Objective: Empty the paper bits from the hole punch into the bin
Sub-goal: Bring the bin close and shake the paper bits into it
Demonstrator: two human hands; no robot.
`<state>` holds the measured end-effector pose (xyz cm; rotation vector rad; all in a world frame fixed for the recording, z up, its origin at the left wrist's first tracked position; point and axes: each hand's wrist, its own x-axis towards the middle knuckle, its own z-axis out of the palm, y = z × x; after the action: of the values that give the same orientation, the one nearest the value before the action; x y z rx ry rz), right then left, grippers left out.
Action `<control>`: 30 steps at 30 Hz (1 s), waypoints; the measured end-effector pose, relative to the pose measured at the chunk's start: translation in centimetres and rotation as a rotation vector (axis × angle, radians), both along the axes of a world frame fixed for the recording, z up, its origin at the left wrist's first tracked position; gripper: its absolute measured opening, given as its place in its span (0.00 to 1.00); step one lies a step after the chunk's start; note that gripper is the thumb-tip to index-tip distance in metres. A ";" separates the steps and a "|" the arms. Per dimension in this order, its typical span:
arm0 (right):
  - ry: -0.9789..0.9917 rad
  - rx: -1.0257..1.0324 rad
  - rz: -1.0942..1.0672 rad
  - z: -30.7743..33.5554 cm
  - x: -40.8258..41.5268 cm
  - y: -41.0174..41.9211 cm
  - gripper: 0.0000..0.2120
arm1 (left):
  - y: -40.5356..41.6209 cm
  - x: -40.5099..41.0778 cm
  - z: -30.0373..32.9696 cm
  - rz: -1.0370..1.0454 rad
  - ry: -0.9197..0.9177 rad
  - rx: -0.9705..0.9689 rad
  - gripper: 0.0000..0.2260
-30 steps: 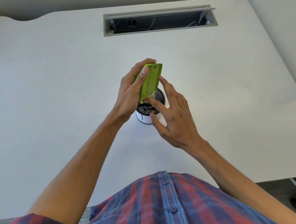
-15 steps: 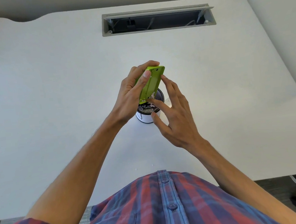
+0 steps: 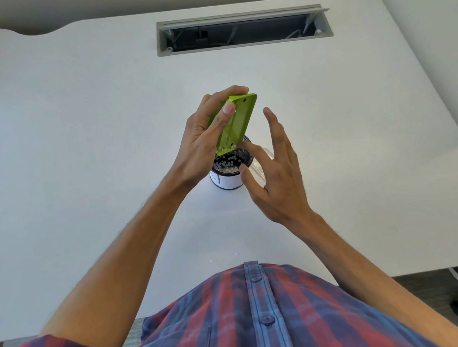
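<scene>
Two hands over a white desk (image 3: 81,159): left hand (image 3: 205,142) grips a lime-green plastic hole punch (image 3: 238,122) tilted above a small round black mesh bin (image 3: 231,170) holding white paper bits (image 3: 228,163), right hand (image 3: 275,169) spread loose just beside the punch, holding nothing.

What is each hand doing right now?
Left hand: closed on the green hole punch, tilted over the bin.
Right hand: open, holding nothing.
</scene>
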<state>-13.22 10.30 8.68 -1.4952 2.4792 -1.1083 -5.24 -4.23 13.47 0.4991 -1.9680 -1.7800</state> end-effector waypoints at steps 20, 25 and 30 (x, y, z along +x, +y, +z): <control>-0.263 -0.129 0.036 1.0 0.9 -0.3 0.16 | 0.0 -0.2 0.5 -0.005 0.073 0.027 0.13; -0.103 -0.080 0.114 1.0 1.1 -0.9 0.20 | -0.2 -0.2 0.1 -0.001 0.084 0.110 0.12; -0.077 -0.064 0.135 0.4 1.1 -0.7 0.20 | -1.0 -0.2 0.1 0.017 0.111 0.202 0.13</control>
<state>-12.10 9.64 9.11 -1.5780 2.2758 -1.2070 -5.39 -5.20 13.60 0.4688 -1.7141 -1.9629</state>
